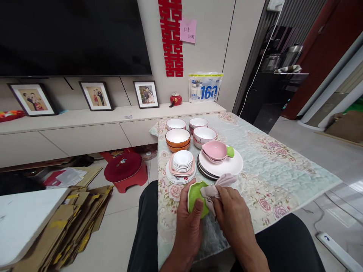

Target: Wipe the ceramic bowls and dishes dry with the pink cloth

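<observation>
My left hand [189, 217] grips a small green dish [195, 193] with a pale rim, thumb across its inner face. In my right hand [234, 207] is a bunched pinkish cloth [211, 192], pressed against the dish's right side. Just beyond my hands, small white bowls [183, 158] sit stacked on a pink-edged dish and patterned plates [177, 179]. To the right of these, pink bowls [216, 150] with a green leaf-shaped handle rest on a large white plate [235, 164], which lies over dark-edged plates.
Orange bowls [177, 139] and white bowls [204, 135] stand farther back on the floral tablecloth [272, 162]. Behind the table runs a low cabinet [85, 132] with framed photos. A red stool [124, 170] and flattened cardboard [70, 223] are on the left. A power strip [337, 247] lies on the right floor.
</observation>
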`<act>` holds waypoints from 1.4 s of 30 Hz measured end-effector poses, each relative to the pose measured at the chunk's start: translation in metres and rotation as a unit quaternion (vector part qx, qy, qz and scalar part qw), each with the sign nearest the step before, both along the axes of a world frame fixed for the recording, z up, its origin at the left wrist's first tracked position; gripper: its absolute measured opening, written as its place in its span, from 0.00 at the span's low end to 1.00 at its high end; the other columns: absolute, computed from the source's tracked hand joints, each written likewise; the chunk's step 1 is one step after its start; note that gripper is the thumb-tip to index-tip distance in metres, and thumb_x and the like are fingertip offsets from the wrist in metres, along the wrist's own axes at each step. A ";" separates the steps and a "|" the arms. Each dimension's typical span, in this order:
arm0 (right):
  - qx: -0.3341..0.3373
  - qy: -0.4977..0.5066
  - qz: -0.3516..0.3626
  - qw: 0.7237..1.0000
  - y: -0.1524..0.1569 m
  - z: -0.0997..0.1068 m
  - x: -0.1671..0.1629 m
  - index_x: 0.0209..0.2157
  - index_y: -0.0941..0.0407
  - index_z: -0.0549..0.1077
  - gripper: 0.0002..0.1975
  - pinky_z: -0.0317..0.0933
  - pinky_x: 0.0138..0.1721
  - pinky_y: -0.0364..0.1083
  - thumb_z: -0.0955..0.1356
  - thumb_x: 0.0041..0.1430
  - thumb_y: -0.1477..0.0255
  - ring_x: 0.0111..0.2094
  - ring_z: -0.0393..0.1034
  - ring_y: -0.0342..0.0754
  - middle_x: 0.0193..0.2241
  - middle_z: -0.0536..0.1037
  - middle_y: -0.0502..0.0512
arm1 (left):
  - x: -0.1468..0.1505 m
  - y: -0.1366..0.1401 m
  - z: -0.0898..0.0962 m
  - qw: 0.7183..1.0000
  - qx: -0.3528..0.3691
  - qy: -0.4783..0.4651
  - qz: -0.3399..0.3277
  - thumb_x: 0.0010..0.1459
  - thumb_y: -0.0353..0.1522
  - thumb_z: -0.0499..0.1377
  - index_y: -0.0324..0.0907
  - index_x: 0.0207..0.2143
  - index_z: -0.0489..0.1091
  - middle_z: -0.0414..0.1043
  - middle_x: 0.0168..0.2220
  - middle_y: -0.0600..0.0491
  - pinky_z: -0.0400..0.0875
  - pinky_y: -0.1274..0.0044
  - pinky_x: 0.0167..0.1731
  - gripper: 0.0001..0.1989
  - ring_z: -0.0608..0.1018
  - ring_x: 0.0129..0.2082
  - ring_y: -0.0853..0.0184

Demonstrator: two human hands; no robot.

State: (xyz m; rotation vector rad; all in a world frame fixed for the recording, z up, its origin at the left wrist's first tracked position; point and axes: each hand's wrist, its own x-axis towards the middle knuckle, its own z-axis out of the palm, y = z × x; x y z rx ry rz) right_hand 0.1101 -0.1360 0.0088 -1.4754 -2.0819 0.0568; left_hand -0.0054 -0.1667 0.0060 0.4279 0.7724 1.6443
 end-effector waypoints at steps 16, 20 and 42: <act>-0.228 0.235 0.160 0.931 0.000 0.022 0.003 0.41 0.54 0.75 0.08 0.64 0.38 0.45 0.66 0.61 0.71 0.36 0.71 0.48 0.35 0.78 0.52 | -0.009 -0.003 0.003 1.000 0.000 -0.018 0.001 0.54 0.39 0.68 0.48 0.59 0.63 0.78 0.50 0.45 0.73 0.68 0.48 0.32 0.80 0.47 0.57; -0.099 0.174 0.033 0.979 0.008 -0.005 0.009 0.46 0.55 0.73 0.11 0.65 0.41 0.50 0.64 0.62 0.73 0.40 0.71 0.53 0.38 0.76 0.57 | -0.019 0.002 0.016 0.997 -0.004 -0.013 0.070 0.51 0.39 0.70 0.48 0.62 0.61 0.77 0.51 0.45 0.74 0.70 0.48 0.37 0.80 0.47 0.58; -0.222 0.320 0.045 0.920 0.008 0.019 0.026 0.36 0.56 0.74 0.11 0.55 0.24 0.40 0.64 0.65 0.65 0.23 0.64 0.43 0.22 0.71 0.46 | -0.017 0.007 0.012 0.983 -0.110 -0.130 -0.074 0.53 0.37 0.68 0.50 0.62 0.65 0.80 0.50 0.47 0.76 0.65 0.51 0.34 0.80 0.50 0.50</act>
